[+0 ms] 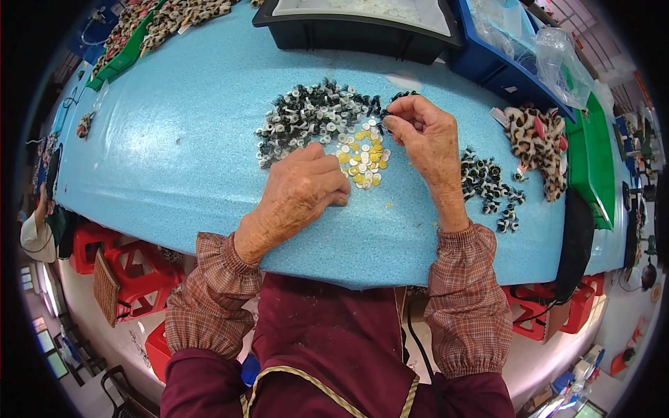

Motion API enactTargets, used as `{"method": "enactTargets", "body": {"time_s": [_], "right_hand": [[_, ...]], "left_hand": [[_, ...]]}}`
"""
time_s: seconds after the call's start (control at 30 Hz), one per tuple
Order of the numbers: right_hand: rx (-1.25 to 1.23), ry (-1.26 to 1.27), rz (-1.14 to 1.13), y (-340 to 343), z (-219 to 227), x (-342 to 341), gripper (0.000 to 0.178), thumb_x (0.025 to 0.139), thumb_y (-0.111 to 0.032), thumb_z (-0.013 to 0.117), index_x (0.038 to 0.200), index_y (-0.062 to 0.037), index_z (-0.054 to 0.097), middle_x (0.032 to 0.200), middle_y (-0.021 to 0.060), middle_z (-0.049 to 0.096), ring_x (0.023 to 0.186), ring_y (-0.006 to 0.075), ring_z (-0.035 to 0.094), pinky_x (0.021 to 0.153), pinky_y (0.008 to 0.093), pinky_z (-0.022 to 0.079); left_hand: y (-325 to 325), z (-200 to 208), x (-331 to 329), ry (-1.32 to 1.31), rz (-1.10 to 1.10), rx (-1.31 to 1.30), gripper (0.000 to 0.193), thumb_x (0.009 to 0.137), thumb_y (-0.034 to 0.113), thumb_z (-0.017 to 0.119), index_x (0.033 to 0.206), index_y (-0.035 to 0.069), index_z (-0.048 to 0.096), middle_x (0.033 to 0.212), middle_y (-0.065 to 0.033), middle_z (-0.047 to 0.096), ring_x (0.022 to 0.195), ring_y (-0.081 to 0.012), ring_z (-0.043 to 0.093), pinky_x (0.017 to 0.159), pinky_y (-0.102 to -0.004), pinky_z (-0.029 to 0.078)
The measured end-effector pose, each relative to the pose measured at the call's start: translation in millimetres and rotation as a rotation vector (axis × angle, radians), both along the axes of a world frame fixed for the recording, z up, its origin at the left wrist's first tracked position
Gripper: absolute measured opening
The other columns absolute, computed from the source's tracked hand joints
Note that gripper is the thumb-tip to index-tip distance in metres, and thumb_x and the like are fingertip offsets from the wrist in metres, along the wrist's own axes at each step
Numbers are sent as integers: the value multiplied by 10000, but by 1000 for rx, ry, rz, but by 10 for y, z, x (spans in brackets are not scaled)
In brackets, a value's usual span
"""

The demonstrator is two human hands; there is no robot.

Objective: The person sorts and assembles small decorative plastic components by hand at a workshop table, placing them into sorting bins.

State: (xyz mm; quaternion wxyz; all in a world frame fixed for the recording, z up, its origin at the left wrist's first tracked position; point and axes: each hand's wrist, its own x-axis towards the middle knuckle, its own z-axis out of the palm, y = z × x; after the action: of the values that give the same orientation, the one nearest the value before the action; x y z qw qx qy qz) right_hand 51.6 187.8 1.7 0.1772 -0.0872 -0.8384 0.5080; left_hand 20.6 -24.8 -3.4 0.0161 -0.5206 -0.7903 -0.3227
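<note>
Left hand [300, 184]: grip hidden — can't tell.
Right hand [421, 132]: grip pinches small black piece [385, 114].
Yellow-and-white round discs [364, 159]: left hand's two o'clock — brushing knuckles could scatter them.

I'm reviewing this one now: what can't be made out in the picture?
All in the head view:
1. What the left hand holds, if anything: the hand itself hides it.
2. Whether the right hand pinches a piece: too small to tell against the dark parts behind.
3. The bottom of the black-and-whitish pile of small parts: upper parts cover it.
4. The far side of the black tray: cut off by the top edge.
</note>
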Motion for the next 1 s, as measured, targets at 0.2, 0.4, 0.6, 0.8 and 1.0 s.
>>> {"method": "enactTargets", "body": {"time_s": [0.2, 0.4, 0.6, 0.8, 1.0], "right_hand": [[-14, 35, -2, -9, 14, 0, 96, 773, -33, 669, 860, -2, 643, 701, 72, 661, 610, 105, 618, 550, 236, 505], [-119, 15, 59, -46, 33, 25, 120, 780, -40, 674, 889, -2, 639, 724, 75, 668, 620, 102, 621, 563, 238, 518], [-78, 7, 44, -36, 13, 14, 129, 776, -50, 684, 888, -4, 640, 743, 82, 672, 639, 111, 633, 577, 245, 530], [-78, 27, 59, -32, -2, 7, 132, 775, -58, 690, 886, -5, 640, 743, 82, 672, 638, 114, 637, 573, 242, 530], [-108, 6, 68, -46, 52, 7, 126, 779, -45, 683, 881, 9, 632, 737, 70, 666, 637, 97, 624, 561, 224, 515]], "left_hand": [[1, -6, 11, 14, -43, -12, 163, 667, 118, 724, 757, 81, 594, 727, -28, 502, 752, -224, 496, 678, -353, 396], [-26, 41, -78, -202, -9, 154, 151, 671, 100, 717, 778, 86, 612, 735, -20, 547, 790, -225, 495, 721, -369, 384], [-48, 2, -37, -116, -42, 53, 188, 623, 109, 747, 797, 129, 680, 767, 4, 587, 819, -204, 511, 740, -357, 376], [13, -25, 14, 24, -31, -6, 151, 613, 102, 749, 714, 93, 638, 727, -8, 542, 802, -201, 504, 713, -347, 371], [49, 27, 12, 56, -35, 35, 131, 664, 95, 727, 755, 69, 636, 722, -42, 540, 761, -189, 516, 660, -320, 385]]}}
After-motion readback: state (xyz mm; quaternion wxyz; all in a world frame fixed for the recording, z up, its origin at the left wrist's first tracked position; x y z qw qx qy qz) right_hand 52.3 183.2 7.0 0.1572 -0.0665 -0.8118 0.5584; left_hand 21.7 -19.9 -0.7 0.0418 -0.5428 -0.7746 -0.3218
